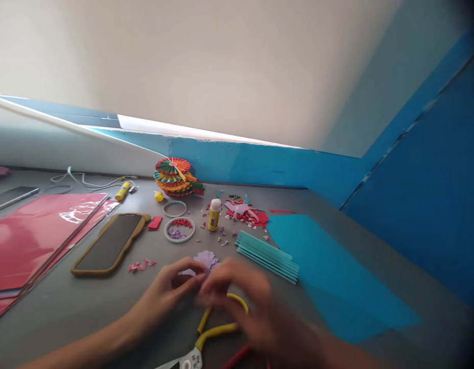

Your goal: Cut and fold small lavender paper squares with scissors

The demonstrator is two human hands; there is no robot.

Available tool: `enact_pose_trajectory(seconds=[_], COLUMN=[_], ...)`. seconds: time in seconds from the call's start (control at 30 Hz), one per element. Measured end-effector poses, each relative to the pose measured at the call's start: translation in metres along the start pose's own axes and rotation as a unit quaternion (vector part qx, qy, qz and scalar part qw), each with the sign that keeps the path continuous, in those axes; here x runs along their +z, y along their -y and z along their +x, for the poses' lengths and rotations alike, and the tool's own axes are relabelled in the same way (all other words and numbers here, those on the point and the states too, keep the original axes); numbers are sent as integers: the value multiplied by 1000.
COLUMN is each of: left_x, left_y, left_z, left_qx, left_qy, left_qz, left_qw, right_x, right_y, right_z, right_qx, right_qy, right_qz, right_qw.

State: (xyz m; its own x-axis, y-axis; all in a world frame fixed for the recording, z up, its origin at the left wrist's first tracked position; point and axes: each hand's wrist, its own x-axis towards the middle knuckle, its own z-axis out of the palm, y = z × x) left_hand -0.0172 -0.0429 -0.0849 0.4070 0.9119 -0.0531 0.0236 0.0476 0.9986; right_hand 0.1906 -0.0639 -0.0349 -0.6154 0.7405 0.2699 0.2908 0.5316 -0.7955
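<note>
My left hand (169,287) is closed, thumb and forefinger pinched together at the tips. Against those fingertips my right hand (244,297), blurred by motion, has its fingers curled in a pinch. Whatever lies between the fingers is too small or hidden to name. Just behind them sits a pile of lilac paper pieces (206,259), partly covered by the hands. Beneath my right hand lie yellow-handled scissors (217,332), their blades pointing toward me. A red-handled thing (239,356) shows in part at the bottom edge.
A phone (109,243), pink paper scraps (141,265) and red sheets (40,236) lie left. Beyond stand a glue stick (214,215), a ring with paper bits (179,241) and a folded-paper ornament (175,179). Teal strips (267,256) and a blue sheet (336,277) lie right.
</note>
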Motion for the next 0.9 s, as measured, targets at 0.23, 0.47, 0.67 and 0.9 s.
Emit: enact_pose_trajectory(seconds=[0.23,0.47,0.67,0.9], left_x=[5,-5,-9,-9], left_y=[3,-5,-9,-10], left_z=[1,7,5,6], left_qx=[-16,-111,-149,-142], left_qy=[6,62,90,120], left_qz=[-18,-60,-64,-50], left_qw=[1000,990,983,981], right_x=[-5,-3,-6,-13], right_y=[-45,-44,-47,-42], right_z=[21,9,9,11], right_qx=[27,6,-21,13], right_qy=[1,12,20,67], right_qz=[32,90,68,57], right_qw=[999,996,997,996])
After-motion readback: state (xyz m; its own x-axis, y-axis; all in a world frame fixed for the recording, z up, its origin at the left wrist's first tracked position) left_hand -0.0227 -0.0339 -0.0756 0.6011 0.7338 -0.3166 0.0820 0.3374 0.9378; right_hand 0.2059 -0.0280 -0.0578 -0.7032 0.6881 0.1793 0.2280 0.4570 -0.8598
